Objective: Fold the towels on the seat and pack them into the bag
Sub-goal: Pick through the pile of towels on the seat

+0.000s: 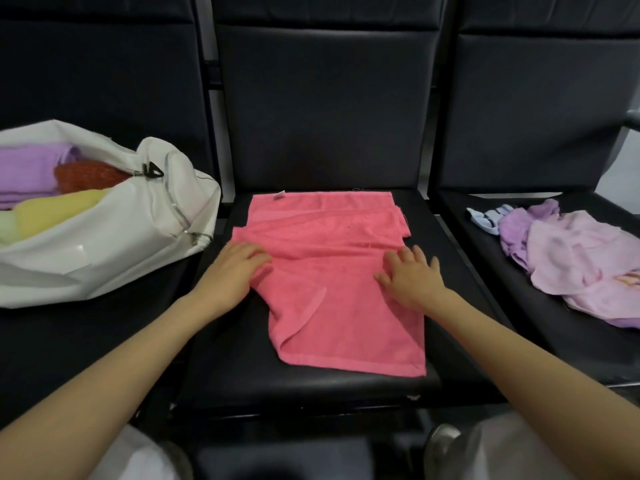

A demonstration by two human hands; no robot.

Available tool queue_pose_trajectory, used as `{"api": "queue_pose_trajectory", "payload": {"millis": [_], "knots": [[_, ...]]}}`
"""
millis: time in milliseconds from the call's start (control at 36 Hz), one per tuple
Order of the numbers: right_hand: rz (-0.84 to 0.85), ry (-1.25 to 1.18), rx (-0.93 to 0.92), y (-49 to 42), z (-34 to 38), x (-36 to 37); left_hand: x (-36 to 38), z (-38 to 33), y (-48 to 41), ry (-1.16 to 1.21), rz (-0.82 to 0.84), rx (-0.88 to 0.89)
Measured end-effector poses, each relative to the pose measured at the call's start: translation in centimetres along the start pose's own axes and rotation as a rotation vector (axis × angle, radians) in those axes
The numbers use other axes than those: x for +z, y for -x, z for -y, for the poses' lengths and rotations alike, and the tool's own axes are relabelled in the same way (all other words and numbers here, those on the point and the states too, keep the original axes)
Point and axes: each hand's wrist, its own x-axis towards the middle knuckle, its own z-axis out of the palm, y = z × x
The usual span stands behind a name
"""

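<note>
Two bare forearms are reaching up from the bottom corners of the frame, over knees in pale cloth at the lower edge.

Left hand (239, 271) is resting at centre left on the left edge of the pink towel (332, 306); its fingers (258, 255) are lying close together and nearly straight, pressing down on the cloth where it is bunching. Right hand (412, 277) is pressing flat on the towel's right side, fingers (419, 253) spread wide and holding nothing.

That towel is lying on the middle seat (311, 379) at the centre of the frame, partly folded: a layer is doubling over across its upper half, and a corner is turning over below the left hand. Its small label is showing at the top edge.

At the left of the frame the white bag (121, 244) is sitting on the left seat (69, 341), its zip open. Inside, a purple towel (27, 168), an orange one (86, 176), a yellow one (52, 209) and a green one (5, 226) are lying folded.

On the right seat (519, 306), at the right of the frame, a loose pile (581, 261) of lilac and pale pink towels is lying unfolded, with a blue cloth (485, 218) touching its upper left end.
</note>
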Motion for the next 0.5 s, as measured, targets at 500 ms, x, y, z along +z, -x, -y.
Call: {"api": "queue_pose_trajectory", "payload": {"millis": [500], "knots": [[0.284,-0.081,-0.375,4.4,1.0,-1.4,1.2,-5.8,-0.5,0.189,0.373,-0.057]]}}
